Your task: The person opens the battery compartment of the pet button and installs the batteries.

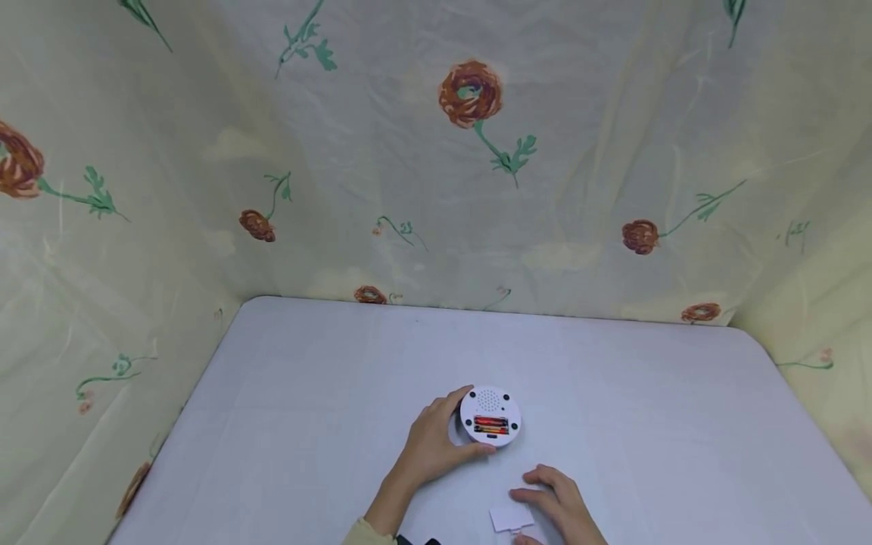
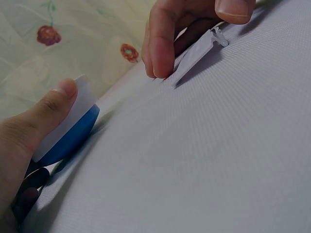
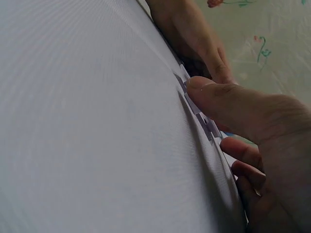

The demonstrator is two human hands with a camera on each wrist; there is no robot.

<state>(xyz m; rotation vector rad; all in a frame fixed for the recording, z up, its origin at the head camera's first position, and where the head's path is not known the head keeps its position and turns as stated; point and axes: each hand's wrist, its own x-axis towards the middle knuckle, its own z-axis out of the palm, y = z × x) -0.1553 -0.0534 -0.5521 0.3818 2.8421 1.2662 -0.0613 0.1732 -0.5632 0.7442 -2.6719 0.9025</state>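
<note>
My left hand point(image 1: 434, 443) holds a round device point(image 1: 488, 401) by its rim, thumb on the near side and fingers on the far side. Its white underside faces up, with small dark feet, a patch of speaker holes and an uncovered compartment holding red batteries point(image 1: 491, 425). The device's blue side point(image 2: 73, 138) shows in the left wrist view. Close to the table edge lies a small white battery cover point(image 1: 511, 518) with a clip tab. My right hand point(image 1: 562, 506) hovers around this cover, fingers bent and spread from the thumb; a gap shows between them and the cover.
A white cloth covers the table point(image 1: 327, 378). Flower-printed curtains point(image 1: 409, 151) hang behind it and along both sides. A small black object point(image 1: 415, 540) shows at the bottom edge of the head view, by the left sleeve point(image 1: 368, 534).
</note>
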